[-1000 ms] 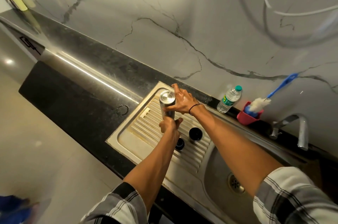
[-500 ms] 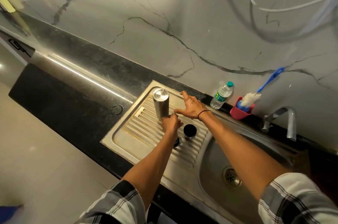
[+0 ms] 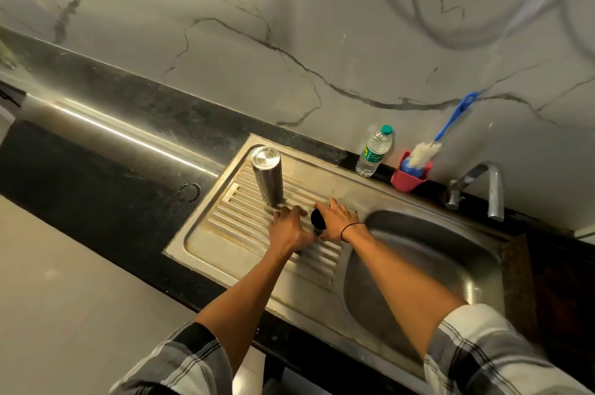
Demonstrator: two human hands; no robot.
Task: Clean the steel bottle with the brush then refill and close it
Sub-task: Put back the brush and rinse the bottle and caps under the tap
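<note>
Let go of the steel bottle (image 3: 267, 180), upside down beside left hand (image 3: 287, 227). Right hand (image 3: 335, 220) now grips black cap (image 3: 318, 218), just right of bottle.

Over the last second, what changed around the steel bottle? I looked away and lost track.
Both hands let go of the steel bottle, which now stands inverted and alone on the drainboard. The right hand dropped to the black cap and grips it; the left hand lowered beside it, touching the ribs. The bottle brush in its red holder, the plastic water bottle and the tap stayed put.
</note>
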